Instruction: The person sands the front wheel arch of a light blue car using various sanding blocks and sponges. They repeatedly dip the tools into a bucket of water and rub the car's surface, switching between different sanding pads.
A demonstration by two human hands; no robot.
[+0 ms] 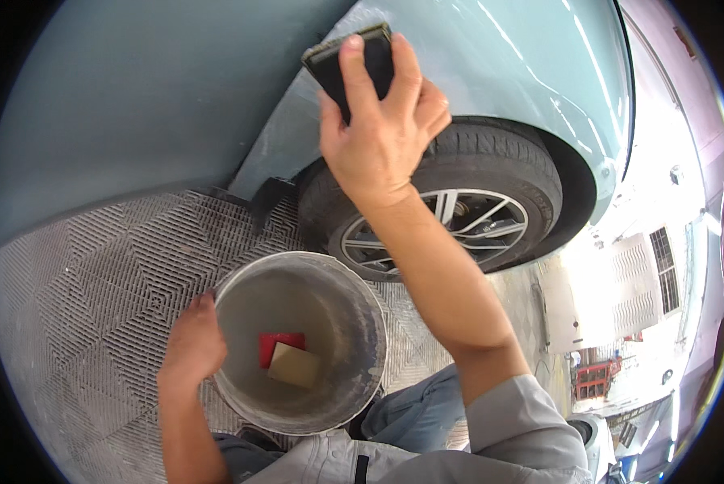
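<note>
My right hand (382,121) is stretched up to the car and closed around a black sanding block (346,74). The block's far edge lies at the light blue front fender (491,60), above the wheel arch, where the paint looks dull and whitish. Low on the left, my left hand (194,343) grips the rim of a grey bucket (358,323); its fingertips are partly hidden. Inside the bucket, a red pad (279,345) lies partly under a tan pad (294,365), in what looks like cloudy water.
A tyre with a spoked wheel (459,222) stands beyond the bucket. The car's blue-grey door (136,105) fills the upper left. Slatted floor tiles (112,298) lie below. Further right are a white louvred panel (604,294) and a red rack (594,381).
</note>
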